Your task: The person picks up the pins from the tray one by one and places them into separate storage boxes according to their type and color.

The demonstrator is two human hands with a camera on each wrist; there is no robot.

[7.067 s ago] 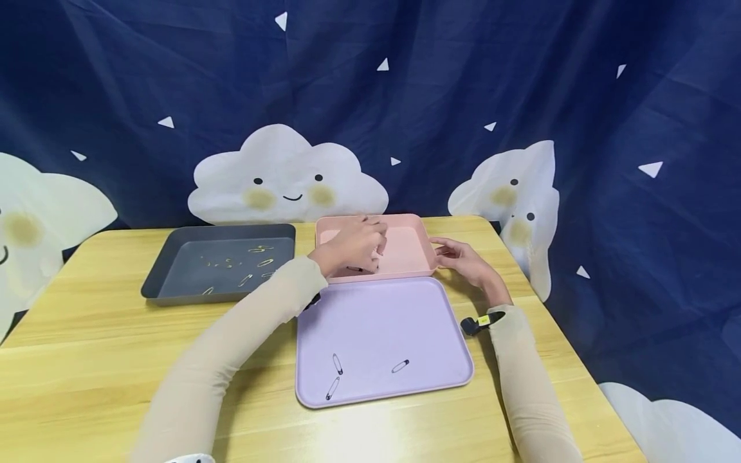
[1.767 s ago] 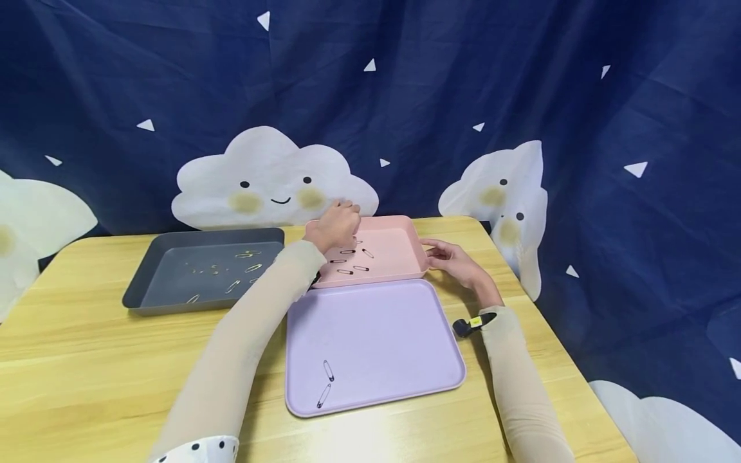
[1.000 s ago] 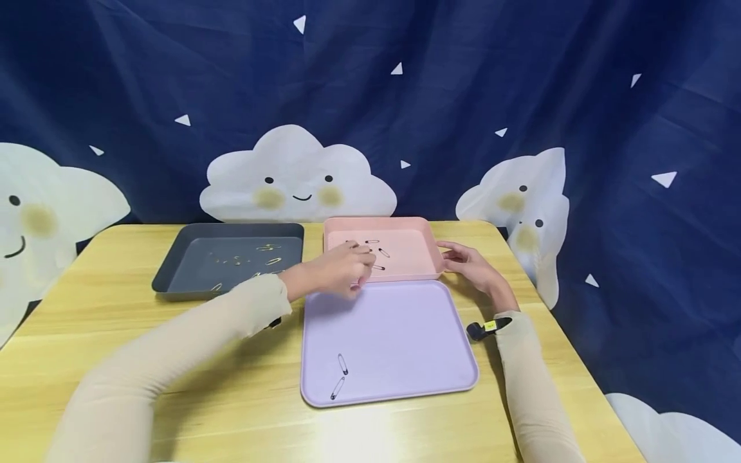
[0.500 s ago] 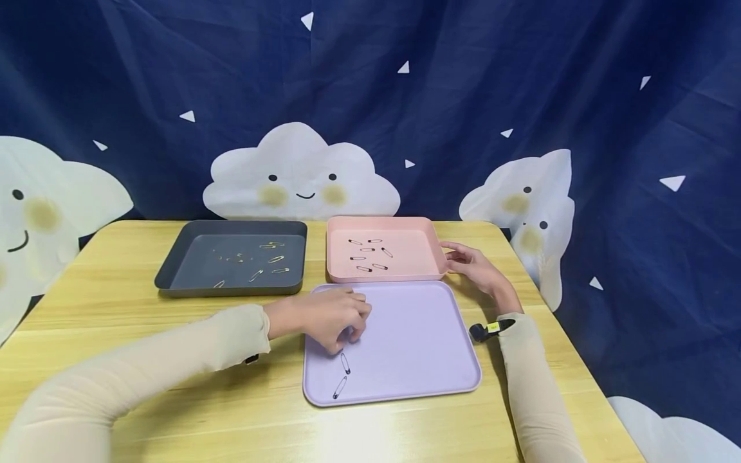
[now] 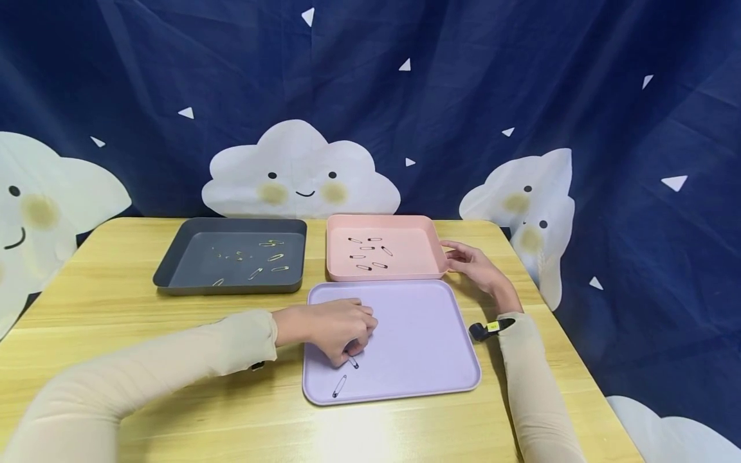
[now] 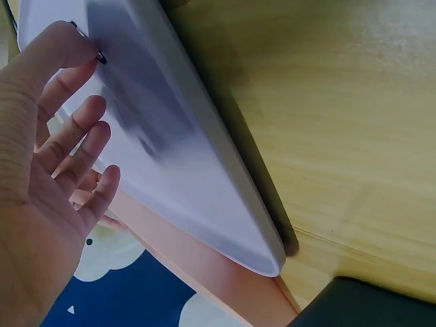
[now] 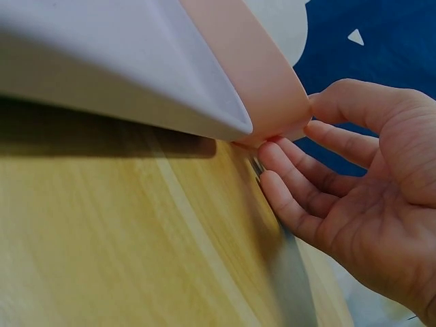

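In the head view, my left hand (image 5: pixel 341 328) is low over the lilac tray (image 5: pixel 411 341). Its thumb and index finger pinch a small safety pin (image 6: pixel 101 57) with a dark end, seen between the fingertips in the left wrist view. The other fingers are loosely bent. A second safety pin (image 5: pixel 339 386) lies near the tray's front left corner. My right hand (image 5: pixel 475 267) is at the right side of the pink tray (image 5: pixel 411 273), its relaxed fingertips touching the outer wall. Several black-ended safety pins (image 5: pixel 367 248) lie scattered in the pink tray.
A dark grey tray (image 5: pixel 179 276) stands at the back left, with several gold-coloured safety pins (image 5: pixel 276 257) and tiny gold bits in it. All trays stand on a wooden table (image 5: pixel 231 418). A blue curtain (image 5: pixel 440 116) with clouds hangs behind.
My left hand has moved from over the pink tray down to the lilac tray and pinches a safety pin there. A pin lying further right on the lilac tray is gone. The right hand stays put.
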